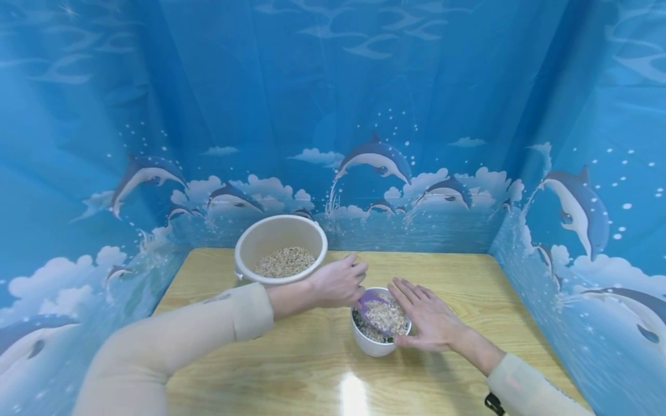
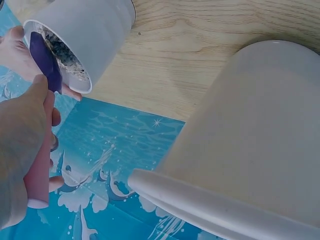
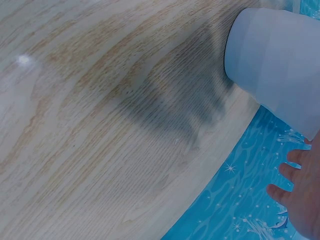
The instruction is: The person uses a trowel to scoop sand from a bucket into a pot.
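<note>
The person's left hand point(image 1: 338, 283) has its fingers curled around the pink handle of a purple scoop point(image 1: 376, 306), whose bowl sits heaped with grain over the small white bowl point(image 1: 376, 342). The right hand point(image 1: 429, 316) lies with fingers straight and slightly spread against the bowl's rim on its 3 o'clock side, apparently steadying it.

By the look of it, the moving of grain is well along. The small bowl is already filled close to its rim with a pale mix of grains and a few darker ones, and the scoopful on top is not yet tipped out. The large bucket point(image 1: 281, 247), at about 10 o'clock from the small bowl and near it, holds only a shallow layer of grain point(image 1: 285, 262) at its bottom, so little room in the bowl remains, judging from the head view.

The bucket is smooth cream plastic, round, with a rolled lip, which the left wrist view shows close up. The small bowl is glossy white, round and deep-sided, probably ceramic or hard plastic. The scoop is matte plastic with a rounded spoon-like bowl. The table point(image 1: 291, 375) is pale wood-grain laminate with a bright glare patch at 6 o'clock. A blue curtain point(image 1: 364, 115) printed with dolphins and clouds surrounds the table on three sides.
</note>
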`<state>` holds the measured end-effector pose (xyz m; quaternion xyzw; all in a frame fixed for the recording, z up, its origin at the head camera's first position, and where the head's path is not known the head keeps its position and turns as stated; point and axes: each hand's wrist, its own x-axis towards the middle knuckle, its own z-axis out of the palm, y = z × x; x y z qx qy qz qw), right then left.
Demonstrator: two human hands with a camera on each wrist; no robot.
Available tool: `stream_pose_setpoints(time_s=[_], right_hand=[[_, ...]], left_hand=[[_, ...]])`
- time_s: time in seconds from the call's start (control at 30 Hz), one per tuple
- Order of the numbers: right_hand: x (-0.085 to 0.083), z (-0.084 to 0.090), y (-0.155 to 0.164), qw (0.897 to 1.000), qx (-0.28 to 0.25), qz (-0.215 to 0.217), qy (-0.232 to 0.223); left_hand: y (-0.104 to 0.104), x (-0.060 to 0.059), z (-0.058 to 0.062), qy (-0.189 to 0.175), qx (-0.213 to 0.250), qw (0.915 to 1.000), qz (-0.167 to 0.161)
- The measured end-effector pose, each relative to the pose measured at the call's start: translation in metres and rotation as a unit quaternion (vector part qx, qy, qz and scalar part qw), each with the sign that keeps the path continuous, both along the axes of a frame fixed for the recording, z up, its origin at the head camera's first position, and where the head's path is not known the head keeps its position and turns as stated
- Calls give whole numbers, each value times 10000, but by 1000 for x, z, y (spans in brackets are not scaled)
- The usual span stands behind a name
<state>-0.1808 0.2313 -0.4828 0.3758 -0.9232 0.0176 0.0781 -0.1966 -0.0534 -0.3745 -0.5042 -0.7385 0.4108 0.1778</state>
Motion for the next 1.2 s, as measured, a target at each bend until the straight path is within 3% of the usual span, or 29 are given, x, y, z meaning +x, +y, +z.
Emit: stream_pose_setpoints(time_s=[0.5, 1.2], right_hand=[[0, -1, 1, 9999, -90, -59, -56], [0, 0, 0, 9999, -45, -69, -85]], left_hand=[[-1, 6, 5, 433, -322, 9977, -420], [-8, 2, 6, 630, -214, 9963, -543]])
